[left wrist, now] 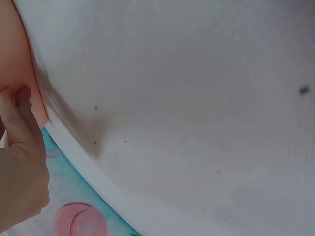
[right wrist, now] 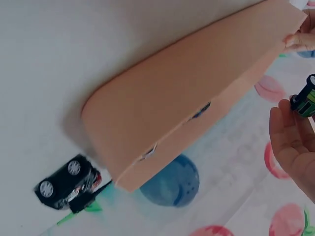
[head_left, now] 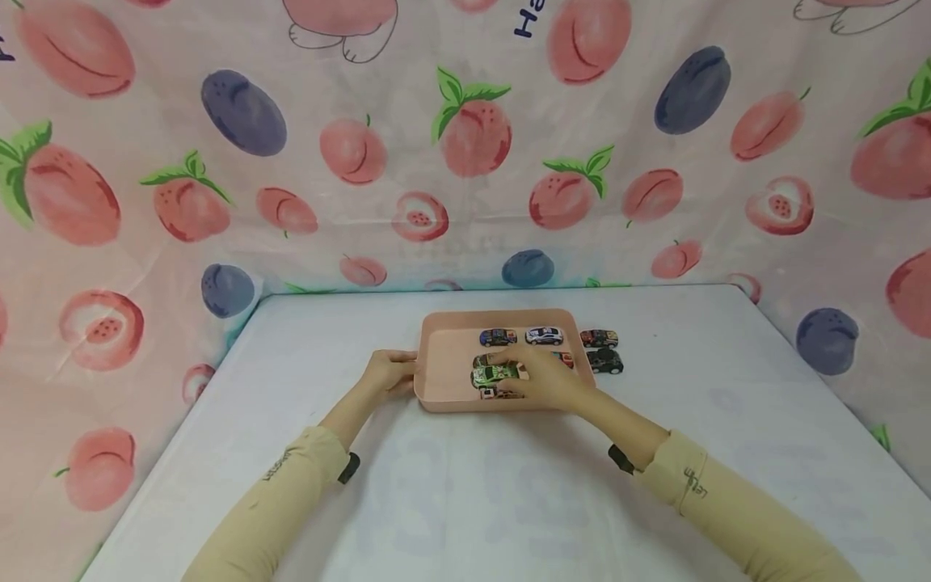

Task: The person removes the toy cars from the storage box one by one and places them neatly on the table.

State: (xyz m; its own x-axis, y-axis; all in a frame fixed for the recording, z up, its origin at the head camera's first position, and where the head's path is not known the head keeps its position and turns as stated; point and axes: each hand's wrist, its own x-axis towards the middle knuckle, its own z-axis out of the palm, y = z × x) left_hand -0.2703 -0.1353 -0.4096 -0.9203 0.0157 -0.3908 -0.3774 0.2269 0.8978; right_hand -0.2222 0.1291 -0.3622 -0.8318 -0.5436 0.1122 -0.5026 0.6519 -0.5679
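My right hand (head_left: 545, 378) is over the pinkish-tan tray (head_left: 445, 356), pinching a green patterned toy car (head_left: 496, 375) between thumb and fingers. In the right wrist view that toy car (right wrist: 306, 101) shows at the fingertips, above the tray's rim. My left hand (head_left: 389, 372) holds the tray's left end, its fingers at the side wall. Inside the tray, a blue toy car (head_left: 498, 337) and a white toy car (head_left: 544, 335) stand along the far side. Another toy car (head_left: 502, 394) shows near the front wall, and a red one (head_left: 563, 358) is partly hidden by my right hand.
Right of the tray, a multicoloured toy car (head_left: 600, 338) and a black toy car (head_left: 605, 360) stand on the white tabletop (head_left: 451, 501). A fruit-printed cloth (head_left: 465, 194) hangs behind the table and along its sides.
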